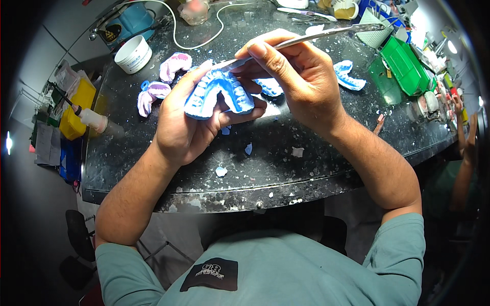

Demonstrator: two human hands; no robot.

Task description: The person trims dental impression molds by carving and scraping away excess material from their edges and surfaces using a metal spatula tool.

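My left hand (176, 130) is closed around a blue horseshoe-shaped dental cast (204, 98), its row of teeth facing up. In my right hand (314, 84) is a long thin metal dental spatula (332, 32), gripped like a pen. Its blade end reaches the far edge of the cast, close to my left thumb; the other end points up and right. Behind my hands lies another blue dental piece (270, 87), partly hidden by my right hand. Farther right rests a blue curved dental piece (349, 76). Two pinkish-lilac dental impressions (174, 66) (151, 97) lie left of my left hand.
Blue and white scraps (221, 171) litter the dark, stained tabletop (286, 176). A white tub (133, 54) stands at the back left, near a white cable (196, 47). Green (406, 64) and yellow bins (76, 109) flank the table. Along the far edge are several tools.
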